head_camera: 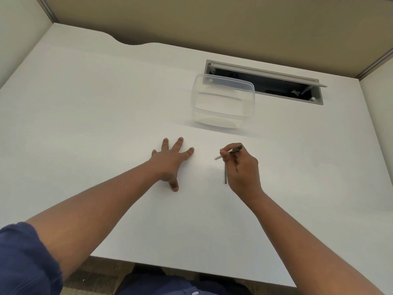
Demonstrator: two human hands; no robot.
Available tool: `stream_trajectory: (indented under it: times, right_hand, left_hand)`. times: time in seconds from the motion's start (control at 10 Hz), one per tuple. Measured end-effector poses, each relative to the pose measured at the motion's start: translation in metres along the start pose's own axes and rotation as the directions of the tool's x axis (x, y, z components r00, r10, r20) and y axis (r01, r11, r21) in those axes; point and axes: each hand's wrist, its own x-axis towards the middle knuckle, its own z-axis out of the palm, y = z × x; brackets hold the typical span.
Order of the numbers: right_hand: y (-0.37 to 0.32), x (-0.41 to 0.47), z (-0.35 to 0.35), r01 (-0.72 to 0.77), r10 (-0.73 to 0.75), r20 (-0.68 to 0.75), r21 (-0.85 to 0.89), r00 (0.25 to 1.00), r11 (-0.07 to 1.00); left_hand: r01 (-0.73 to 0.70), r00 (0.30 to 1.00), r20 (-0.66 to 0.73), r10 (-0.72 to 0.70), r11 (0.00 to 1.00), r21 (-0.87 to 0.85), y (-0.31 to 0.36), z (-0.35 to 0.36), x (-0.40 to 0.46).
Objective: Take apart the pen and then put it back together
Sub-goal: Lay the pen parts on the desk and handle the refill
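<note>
My right hand (pixel 242 167) is closed around pen parts just above the white desk (pixel 95 124). A dark pen piece (pixel 236 149) sticks out past my fingertips toward the upper right. A thin pale tip (pixel 217 158) pokes out to the left of my fingers. A slim grey rod (pixel 225 176) runs straight down along the left edge of that hand, whether held or lying on the desk I cannot tell. My left hand (pixel 171 160) lies flat on the desk with fingers spread, holding nothing, a short way left of the right hand.
A clear plastic container (pixel 223 101) stands on the desk beyond my hands. Behind it a cable hatch (pixel 265 81) in the desk is open. Beige partition walls enclose the desk at the back and sides. The desk's front edge is near my lap.
</note>
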Motion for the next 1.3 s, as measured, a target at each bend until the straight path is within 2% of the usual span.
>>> stream_trajectory:
  times: [0.2,0.4,0.9,1.0,1.1,1.2,1.3]
  right_hand:
    - [0.019,-0.005,0.015,-0.083,0.098,0.156,-0.098,0.983,0.992]
    - [0.015,-0.009,0.01,-0.053,0.058,0.118,-0.05,0.991,0.997]
    - [0.004,-0.001,0.002,-0.068,0.066,0.09,0.016,0.994,0.998]
    - [0.004,0.0,0.002,-0.067,0.066,0.098,0.001,0.993,0.998]
    - [0.004,-0.001,0.001,-0.057,0.057,0.105,-0.008,0.993,0.998]
    - [0.003,-0.001,0.001,-0.04,0.041,0.108,-0.011,0.993,0.999]
    - [0.003,-0.002,0.0,-0.03,0.03,0.112,0.0,0.993,1.0]
  left_hand:
    - [0.001,1.0,-0.005,-0.001,1.0,0.007,0.001,-0.001,-0.001]
    - [0.0,1.0,-0.002,0.0,1.0,0.005,0.0,-0.001,-0.002]
    - [-0.014,1.0,-0.016,0.013,0.999,-0.048,0.006,0.0,-0.006]
    - [-0.154,0.975,-0.187,0.121,0.973,-0.172,0.021,0.004,-0.005]
    - [-0.265,0.944,-0.288,0.16,0.888,-0.377,0.038,0.01,-0.003]
    - [-0.328,0.922,-0.359,0.145,0.786,-0.524,0.053,0.015,0.0]
    - [-0.374,0.895,-0.424,0.136,0.747,-0.549,0.064,0.018,0.001]
